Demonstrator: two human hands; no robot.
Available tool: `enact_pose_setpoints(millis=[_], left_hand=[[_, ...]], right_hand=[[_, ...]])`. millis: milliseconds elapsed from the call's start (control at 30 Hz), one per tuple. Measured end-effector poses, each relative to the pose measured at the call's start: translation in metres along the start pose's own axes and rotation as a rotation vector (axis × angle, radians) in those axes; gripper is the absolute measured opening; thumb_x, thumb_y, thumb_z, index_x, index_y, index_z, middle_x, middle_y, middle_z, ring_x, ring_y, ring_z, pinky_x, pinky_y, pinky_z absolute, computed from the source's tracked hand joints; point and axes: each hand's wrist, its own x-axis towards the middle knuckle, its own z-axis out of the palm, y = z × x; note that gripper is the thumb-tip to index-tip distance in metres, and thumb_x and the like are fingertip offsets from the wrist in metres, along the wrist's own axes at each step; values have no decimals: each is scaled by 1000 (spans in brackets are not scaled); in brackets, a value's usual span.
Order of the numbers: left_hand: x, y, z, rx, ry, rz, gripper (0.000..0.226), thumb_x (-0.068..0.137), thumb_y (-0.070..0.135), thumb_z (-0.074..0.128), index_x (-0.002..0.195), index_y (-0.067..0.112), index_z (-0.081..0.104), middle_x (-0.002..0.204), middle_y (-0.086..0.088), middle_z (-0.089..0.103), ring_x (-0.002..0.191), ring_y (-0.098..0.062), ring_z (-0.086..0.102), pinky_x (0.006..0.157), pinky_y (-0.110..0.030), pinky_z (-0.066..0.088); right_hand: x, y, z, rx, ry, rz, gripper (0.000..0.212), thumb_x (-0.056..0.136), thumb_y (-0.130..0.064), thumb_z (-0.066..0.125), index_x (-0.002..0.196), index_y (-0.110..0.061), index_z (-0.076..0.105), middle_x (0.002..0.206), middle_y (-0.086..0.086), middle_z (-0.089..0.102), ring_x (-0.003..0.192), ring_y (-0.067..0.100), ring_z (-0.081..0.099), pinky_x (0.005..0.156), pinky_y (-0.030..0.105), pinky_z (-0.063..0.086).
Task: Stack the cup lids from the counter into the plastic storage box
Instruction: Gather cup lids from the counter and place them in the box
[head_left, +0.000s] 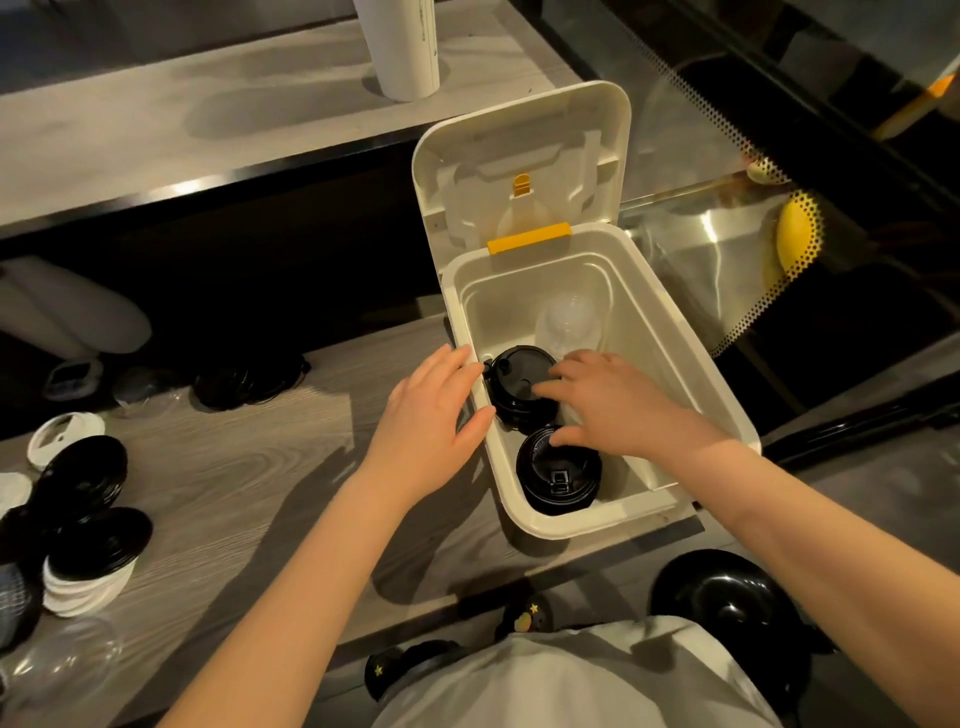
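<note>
Cup lids in two black stacks stand inside the white storage box on the counter, beside a clear domed stack. Loose lids lie well apart on the counter's left side. The left hand rests on the box's left rim, fingers straight and slightly spread. The right hand reaches inside, fingers spread, tips touching both black stacks, pinching nothing. Likely best: brace the box and press each stack level so the lids nest upright.
</note>
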Motion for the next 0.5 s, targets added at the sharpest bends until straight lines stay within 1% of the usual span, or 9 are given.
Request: enact_pose_setpoints(millis=[67, 133, 267, 367, 500], left_hand=[[2, -2, -7, 47, -27, -7, 56, 96, 42, 42, 146, 21, 29, 157, 3, 16, 145, -16, 7, 115, -41, 16], [3, -7, -14, 78, -50, -31, 55, 96, 43, 41, 146, 23, 29, 157, 3, 15, 145, -17, 5, 115, -42, 16], [1, -26, -31, 134, -73, -82, 56, 95, 44, 42, 145, 21, 30, 157, 1, 16, 145, -18, 5, 115, -45, 17], [-10, -47, -44, 129, -59, -114, 57, 95, 44, 44, 145, 19, 31, 156, 0, 18, 145, -20, 8, 116, -46, 18], [-37, -87, -61, 98, -7, -187, 57, 94, 43, 46, 144, 19, 33, 155, 0, 21, 145, -20, 11, 117, -44, 17]], right_hand=[[-3, -1, -10, 115, 101, 47, 61, 87, -48, 56, 142, -27, 39, 142, 0, 42, 133, 21, 30, 108, 36, 26], [-3, -5, -21, 204, 213, 91, 55, 87, -44, 58, 137, -24, 45, 135, 1, 49, 127, 22, 37, 103, 36, 33], [6, -25, -39, 255, 373, 162, 49, 88, -40, 58, 132, -21, 51, 127, 1, 56, 118, 25, 47, 94, 38, 41], [17, -53, -51, 241, 408, 149, 47, 90, -39, 56, 132, -19, 50, 126, 3, 55, 116, 28, 47, 93, 42, 43], [30, -103, -58, 238, 435, 125, 46, 92, -39, 53, 134, -21, 48, 128, 2, 54, 118, 24, 46, 90, 39, 45]])
